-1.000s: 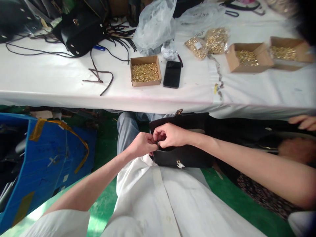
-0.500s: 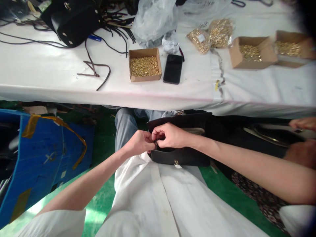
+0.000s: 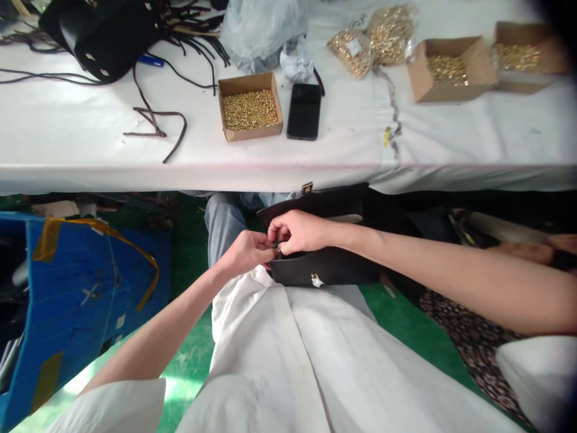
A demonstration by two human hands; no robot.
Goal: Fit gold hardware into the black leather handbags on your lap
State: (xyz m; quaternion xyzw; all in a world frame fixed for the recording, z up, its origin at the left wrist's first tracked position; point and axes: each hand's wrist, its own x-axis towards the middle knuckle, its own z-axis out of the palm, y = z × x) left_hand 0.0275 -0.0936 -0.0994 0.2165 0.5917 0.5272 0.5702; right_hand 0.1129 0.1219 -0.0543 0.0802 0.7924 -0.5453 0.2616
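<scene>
A black handbag (image 3: 331, 269) lies across my lap with its flap folded back and a gold-coloured clasp on its front. At the bag's left end, my left hand (image 3: 249, 249) pinches its edge from outside. My right hand (image 3: 303, 231) reaches over the bag opening, its thumb and fingers closed against the same corner. Fingertips of both hands meet there, and whatever small piece sits between them is too hidden to name.
On the white table (image 3: 351, 147) are a carton of small gold fittings (image 3: 250, 111), a phone (image 3: 303, 112), bagged fittings (image 3: 391, 36), more cartons (image 3: 451, 69) and another black bag (image 3: 103, 36). A blue bin (image 3: 94, 288) stands left. A co-worker's hand (image 3: 523, 251) is at right.
The view has shifted slightly, so the table things sit higher and further left. Both my hands stay at the same corner of the handbag. The co-worker's hands at right have moved.
</scene>
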